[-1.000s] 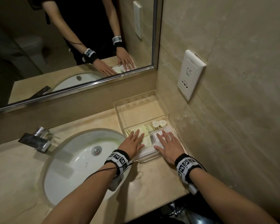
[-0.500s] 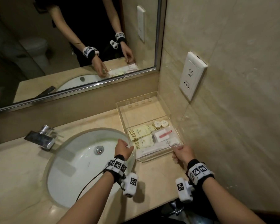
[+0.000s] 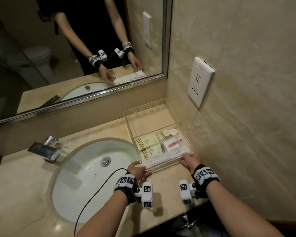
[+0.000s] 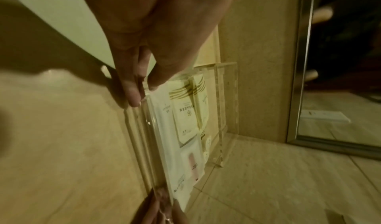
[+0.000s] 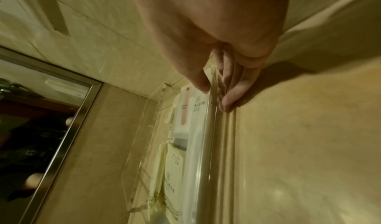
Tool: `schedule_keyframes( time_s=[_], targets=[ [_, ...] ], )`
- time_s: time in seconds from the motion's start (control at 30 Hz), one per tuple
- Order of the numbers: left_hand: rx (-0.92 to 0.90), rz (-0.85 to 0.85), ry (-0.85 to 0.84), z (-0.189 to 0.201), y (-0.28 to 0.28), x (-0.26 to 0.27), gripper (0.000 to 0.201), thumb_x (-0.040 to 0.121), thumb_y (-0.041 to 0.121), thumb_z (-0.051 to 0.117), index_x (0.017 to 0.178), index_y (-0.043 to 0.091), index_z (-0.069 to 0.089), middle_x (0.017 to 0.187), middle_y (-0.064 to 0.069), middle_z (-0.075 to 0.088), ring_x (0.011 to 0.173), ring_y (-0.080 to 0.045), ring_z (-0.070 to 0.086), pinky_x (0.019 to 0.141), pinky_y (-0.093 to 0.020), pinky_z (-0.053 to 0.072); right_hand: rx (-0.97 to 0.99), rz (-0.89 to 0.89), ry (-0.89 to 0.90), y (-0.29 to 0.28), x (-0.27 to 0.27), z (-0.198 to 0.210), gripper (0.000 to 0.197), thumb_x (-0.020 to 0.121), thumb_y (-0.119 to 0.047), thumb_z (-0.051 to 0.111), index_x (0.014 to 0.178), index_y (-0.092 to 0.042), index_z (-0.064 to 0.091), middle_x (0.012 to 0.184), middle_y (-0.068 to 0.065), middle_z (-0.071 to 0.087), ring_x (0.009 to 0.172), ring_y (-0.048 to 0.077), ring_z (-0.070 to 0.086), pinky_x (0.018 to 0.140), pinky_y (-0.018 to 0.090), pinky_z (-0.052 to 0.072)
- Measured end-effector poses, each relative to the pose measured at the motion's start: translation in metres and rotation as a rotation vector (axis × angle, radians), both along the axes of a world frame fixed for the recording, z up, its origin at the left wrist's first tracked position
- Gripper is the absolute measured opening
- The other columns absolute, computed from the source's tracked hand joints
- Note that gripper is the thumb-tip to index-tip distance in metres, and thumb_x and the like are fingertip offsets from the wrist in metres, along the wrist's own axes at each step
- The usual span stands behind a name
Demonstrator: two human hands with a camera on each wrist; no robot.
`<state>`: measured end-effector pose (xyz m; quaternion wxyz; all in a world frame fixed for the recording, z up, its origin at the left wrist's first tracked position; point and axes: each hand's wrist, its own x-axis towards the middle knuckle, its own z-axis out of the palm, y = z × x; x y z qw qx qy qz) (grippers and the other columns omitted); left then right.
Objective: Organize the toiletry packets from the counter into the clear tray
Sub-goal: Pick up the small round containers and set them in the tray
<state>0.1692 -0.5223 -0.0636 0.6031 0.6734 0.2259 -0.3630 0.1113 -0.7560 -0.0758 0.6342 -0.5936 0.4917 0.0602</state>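
Overhead, the clear tray [image 3: 161,115] sat on the desk [image 3: 24,177] in the corner by the wall, right of the sink [image 3: 85,170], with the toiletry packets [image 3: 149,146] lying in its near compartment. The left hand [image 3: 138,171] pinched the tray's near-left corner and the right hand [image 3: 189,161] gripped its near-right corner.

At the left wrist, the thumb and fingers [image 4: 132,90] clamped the tray's front wall [image 4: 148,129], packets just behind it.

At the right wrist, the thumb sat inside the front wall [image 5: 212,129] and the fingers [image 5: 233,95] outside.
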Motion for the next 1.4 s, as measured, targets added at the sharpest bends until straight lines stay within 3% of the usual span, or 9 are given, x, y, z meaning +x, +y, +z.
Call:
schedule_keyframes(
  time_s=[0.17, 0.3, 0.4, 0.53, 0.77, 0.87, 1.1, 1.27, 1.4],
  targets=[
    [-0.064, 0.209, 0.034, 0.0, -0.001, -0.006, 0.033, 0.088, -0.015, 0.049, 0.115, 0.004, 0.055, 0.069, -0.025, 0.066, 0.059, -0.033, 0.066, 0.056, -0.034, 0.061, -0.063, -0.098, 0.019, -0.003, 0.001, -0.016, 0.011, 0.072, -0.008, 0.065, 0.062, -0.007, 0.067, 0.061, 0.009, 0.071, 0.07, 0.031, 0.07, 0.078, 0.049, 0.057],
    [-0.129, 0.236, 0.052, 0.008, 0.001, -0.007, 0.038, 0.089, -0.015, 0.049, 0.124, 0.0, 0.052, 0.087, -0.034, 0.064, 0.068, -0.036, 0.065, 0.05, -0.033, 0.06, -0.069, -0.176, -0.001, 0.011, 0.004, 0.008, 0.016, 0.079, -0.005, 0.062, 0.064, -0.009, 0.061, 0.056, 0.006, 0.064, 0.05, 0.018, 0.06, 0.063, 0.033, 0.053],
    [-0.141, 0.243, 0.039, 0.011, 0.001, -0.005, 0.04, 0.089, -0.014, 0.049, 0.127, 0.0, 0.051, 0.092, -0.034, 0.065, 0.069, -0.036, 0.065, 0.056, -0.036, 0.062, -0.063, -0.24, -0.023, 0.013, 0.004, 0.009, 0.002, 0.082, -0.005, 0.062, 0.083, -0.006, 0.063, 0.068, 0.005, 0.066, 0.056, 0.015, 0.062, 0.061, 0.028, 0.054],
    [-0.131, 0.239, 0.021, 0.01, 0.002, 0.0, 0.041, 0.09, -0.012, 0.05, 0.129, 0.0, 0.052, 0.087, -0.027, 0.068, 0.065, -0.029, 0.068, 0.064, -0.037, 0.061, -0.03, -0.273, -0.047, 0.012, 0.01, 0.005, 0.014, 0.086, -0.004, 0.063, 0.099, -0.005, 0.058, 0.074, 0.007, 0.066, 0.061, 0.013, 0.063, 0.061, 0.026, 0.055],
    [-0.126, 0.263, 0.0, 0.019, 0.0, 0.017, 0.038, 0.092, -0.011, 0.049, 0.128, 0.002, 0.052, 0.072, -0.02, 0.068, 0.048, -0.018, 0.069, 0.048, -0.025, 0.058, 0.012, -0.21, -0.022, 0.011, 0.032, 0.014, 0.012, 0.086, -0.005, 0.062, 0.078, -0.01, 0.056, 0.071, 0.008, 0.066, 0.059, 0.017, 0.062, 0.064, 0.03, 0.055],
    [-0.162, 0.339, 0.002, 0.022, -0.006, 0.025, 0.037, 0.093, -0.008, 0.05, 0.129, -0.001, 0.048, 0.081, -0.026, 0.064, 0.058, -0.027, 0.069, 0.05, -0.029, 0.06, 0.035, -0.19, -0.068, 0.008, 0.043, 0.006, 0.007, 0.086, -0.012, 0.066, 0.082, -0.007, 0.063, 0.07, 0.006, 0.066, 0.057, 0.017, 0.06, 0.051, 0.024, 0.051],
    [-0.284, 0.496, 0.028, 0.031, -0.018, 0.04, 0.034, 0.096, 0.0, 0.05, 0.13, -0.001, 0.043, 0.113, -0.03, 0.06, 0.088, -0.028, 0.069, 0.054, -0.023, 0.059, 0.19, -0.171, -0.142, 0.015, 0.068, 0.036, 0.035, 0.086, -0.009, 0.07, 0.118, -0.004, 0.056, 0.084, 0.007, 0.066, 0.09, 0.024, 0.069, 0.095, 0.04, 0.054],
    [-0.255, 0.445, 0.14, 0.034, -0.017, 0.043, 0.015, 0.096, 0.007, 0.048, 0.105, -0.005, 0.05, 0.096, -0.021, 0.062, 0.064, -0.024, 0.061, 0.062, -0.028, 0.053, 0.242, -0.285, -0.169, 0.016, 0.074, 0.032, 0.048, 0.086, -0.006, 0.069, 0.129, 0.008, 0.053, 0.108, 0.017, 0.068, 0.099, 0.024, 0.067, 0.097, 0.031, 0.052],
    [-0.325, 0.49, 0.216, 0.035, -0.016, 0.044, 0.031, 0.096, 0.007, 0.048, 0.123, -0.008, 0.045, 0.104, -0.027, 0.062, 0.092, -0.033, 0.069, 0.064, -0.033, 0.061, 0.318, -0.348, -0.147, 0.016, 0.071, 0.025, 0.031, 0.087, -0.008, 0.069, 0.114, 0.005, 0.061, 0.116, 0.016, 0.066, 0.105, 0.02, 0.066, 0.098, 0.029, 0.05]
  ],
)
